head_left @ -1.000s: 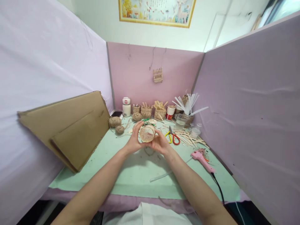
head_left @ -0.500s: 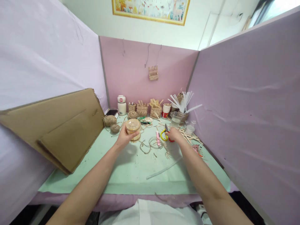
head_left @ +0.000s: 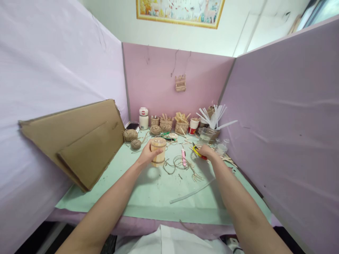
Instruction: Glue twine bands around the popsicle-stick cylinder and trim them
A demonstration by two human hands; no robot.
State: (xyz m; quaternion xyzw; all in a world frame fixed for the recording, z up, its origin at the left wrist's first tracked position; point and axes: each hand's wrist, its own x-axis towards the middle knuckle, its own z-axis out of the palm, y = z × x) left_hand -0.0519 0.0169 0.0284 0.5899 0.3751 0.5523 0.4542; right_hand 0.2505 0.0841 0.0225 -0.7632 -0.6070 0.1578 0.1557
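Observation:
My left hand (head_left: 147, 155) is closed around a stick-covered cup (head_left: 158, 152), held upright with the thumb across its front. Pale wooden sticks line its side, a twine band circles it near the bottom, and its top looks clear and shiny. On the right, my right hand (head_left: 207, 151) grips scissors (head_left: 196, 149) with yellow and red handles, the blades pointing up and left, low over the table. Between the hands lie a pink utility knife (head_left: 183, 157) and a loose tangle of twine (head_left: 173, 165).
Twine balls (head_left: 130, 134) sit at the left by leaning cardboard (head_left: 87, 148). Along the back stand a white bottle (head_left: 143, 119), woven baskets of sticks (head_left: 181, 126) and a red-and-white paper cup (head_left: 193, 126). A clear tube (head_left: 192, 193) lies in front; glue sticks (head_left: 214, 116) stand back right.
The cup has turned from tilted, top towards me, to more upright, showing its side and lower twine band. The scissors have swung so their blades point more leftward. The view has shifted slightly.

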